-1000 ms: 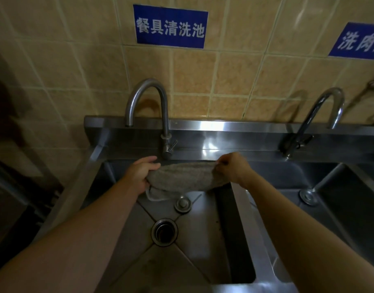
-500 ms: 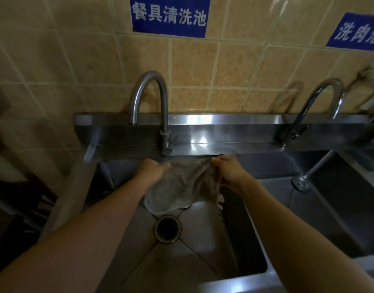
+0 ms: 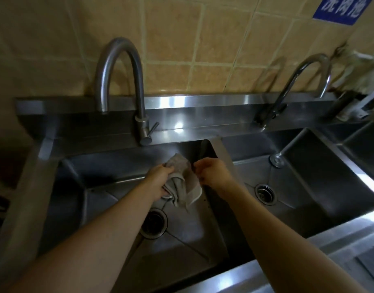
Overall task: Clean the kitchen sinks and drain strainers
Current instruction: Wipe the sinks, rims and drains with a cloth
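Cloth: grey rag (image 3: pixel 183 178), bunched and folded, hanging above the left sink basin (image 3: pixel 101 187) just in front of its back wall; a pale-edged corner droops toward the basin floor.
Left hand: left hand (image 3: pixel 158 178) grips the rag's left side, fingers curled round the bunched fabric, which spills out above and below the fist.
Right hand: right hand (image 3: pixel 213 172) sits just right of the rag with fingers curled inward; its fingertips (image 3: pixel 197 167) meet the rag's right edge, though whether they pinch it cannot be told.
Left drain: drain strainer (image 3: pixel 153 223) in the left basin floor, below the rag and partly behind the left forearm.
Divider: steel wall (image 3: pixel 222 151) between the basins, just right of the right hand.
Right basin: right sink basin (image 3: pixel 308 166) with its own drain strainer (image 3: pixel 265 193), well right of the rag.
Taps: left faucet (image 3: pixel 120 81) behind and above the rag; right faucet (image 3: pixel 298 81) behind the right basin.
Wall: tan tiles (image 3: pixel 182 39) with a blue sign (image 3: pixel 342 9) at upper right.
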`<action>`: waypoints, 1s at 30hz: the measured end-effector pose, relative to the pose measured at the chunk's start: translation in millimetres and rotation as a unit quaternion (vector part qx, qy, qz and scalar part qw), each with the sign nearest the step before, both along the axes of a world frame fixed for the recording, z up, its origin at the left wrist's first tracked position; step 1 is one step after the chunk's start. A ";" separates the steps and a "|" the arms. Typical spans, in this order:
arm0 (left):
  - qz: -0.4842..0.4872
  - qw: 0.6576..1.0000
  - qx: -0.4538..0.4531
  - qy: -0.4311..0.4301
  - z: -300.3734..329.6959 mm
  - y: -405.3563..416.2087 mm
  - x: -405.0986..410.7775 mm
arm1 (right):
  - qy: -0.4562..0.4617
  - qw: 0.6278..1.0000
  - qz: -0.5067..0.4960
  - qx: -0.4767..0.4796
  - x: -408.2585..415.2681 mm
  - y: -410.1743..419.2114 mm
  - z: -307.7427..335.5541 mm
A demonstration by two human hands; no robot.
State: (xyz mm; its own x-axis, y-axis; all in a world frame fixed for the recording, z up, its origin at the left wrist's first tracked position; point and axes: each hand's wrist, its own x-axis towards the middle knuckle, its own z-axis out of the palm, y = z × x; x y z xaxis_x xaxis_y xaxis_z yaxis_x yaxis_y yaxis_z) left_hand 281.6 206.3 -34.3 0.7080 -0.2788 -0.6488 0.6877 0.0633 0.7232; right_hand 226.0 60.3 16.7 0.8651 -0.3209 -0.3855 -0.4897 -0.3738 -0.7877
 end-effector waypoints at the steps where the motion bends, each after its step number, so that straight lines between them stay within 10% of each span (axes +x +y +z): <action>1: 0.000 1.000 -0.001 0.004 -6.7 -6.3 0.6 | 0.009 0.997 -0.004 -0.074 -1.9 -14.4 -7.9; 17: 0.139 0.984 -0.101 0.038 -85.0 -151.0 44.2 | 0.017 0.968 0.084 -0.234 44.3 -129.1 -109.2; 30: 0.108 0.985 -0.046 -0.123 -112.7 -213.9 82.7 | -0.048 0.941 0.084 -0.324 52.6 -132.3 -134.4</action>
